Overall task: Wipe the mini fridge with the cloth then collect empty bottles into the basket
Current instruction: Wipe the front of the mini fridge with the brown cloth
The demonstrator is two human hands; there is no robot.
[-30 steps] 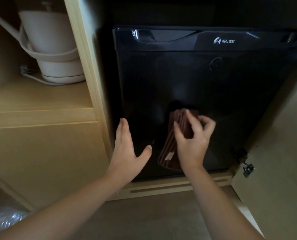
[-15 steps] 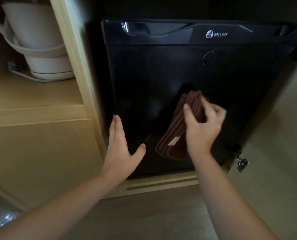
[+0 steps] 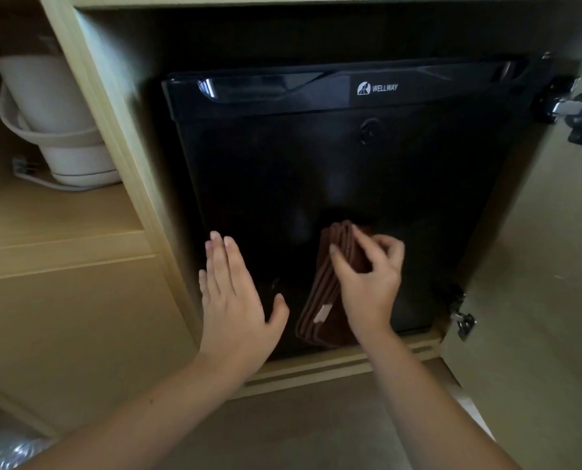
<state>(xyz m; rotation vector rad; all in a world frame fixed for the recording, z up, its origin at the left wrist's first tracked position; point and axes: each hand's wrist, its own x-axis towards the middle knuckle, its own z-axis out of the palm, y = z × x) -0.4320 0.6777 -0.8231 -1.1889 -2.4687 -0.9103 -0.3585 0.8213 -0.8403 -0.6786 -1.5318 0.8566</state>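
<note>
The right hand (image 3: 367,283) holds the folded brown cloth (image 3: 323,300), fingers curled round it, low on the mini fridge (image 3: 316,171) door, long axis running nearly vertical. The left hand (image 3: 232,300) lies flat beside it with straight fingers, probably touching the door; unwiped surface lies mostly above.

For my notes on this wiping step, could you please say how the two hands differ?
The left hand has straight, spread fingers; the right hand has curled ones. The left hand holds nothing; the right hand grips the brown cloth. Both are at the lower part of the black fridge door.
</note>
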